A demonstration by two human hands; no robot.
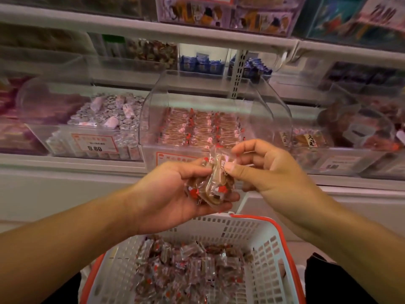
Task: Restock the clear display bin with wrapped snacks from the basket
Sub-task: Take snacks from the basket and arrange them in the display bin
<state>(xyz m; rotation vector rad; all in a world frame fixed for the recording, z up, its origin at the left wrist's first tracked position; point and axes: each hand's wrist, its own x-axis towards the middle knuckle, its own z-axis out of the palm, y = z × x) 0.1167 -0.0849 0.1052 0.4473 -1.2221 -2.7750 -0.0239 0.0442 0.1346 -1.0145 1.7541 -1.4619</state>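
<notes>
Cupping a clump of wrapped snacks (213, 185) at frame center, the left hand (175, 194) holds them while the right hand (269, 167) pinches the top one. Directly above and beyond both hands sits the clear bin (151, 119), with the right hand slightly nearer; the basket (269, 244) lies below.

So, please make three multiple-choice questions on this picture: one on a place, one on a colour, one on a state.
1. Where is the basket?
A. Below the hands
B. On the top shelf
C. Inside the bin

2. What colour is the basket's rim?
A. Blue
B. Red
C. Black

3. What is the left hand doing?
A. Hanging idle
B. Pressing a price label
C. Holding a bunch of wrapped snacks

Answers: 1 A, it sits low in view, under both hands. 2 B, red edge on white walls. 3 C, snacks lie in its curled fingers, while the right hand pinches one.
</notes>
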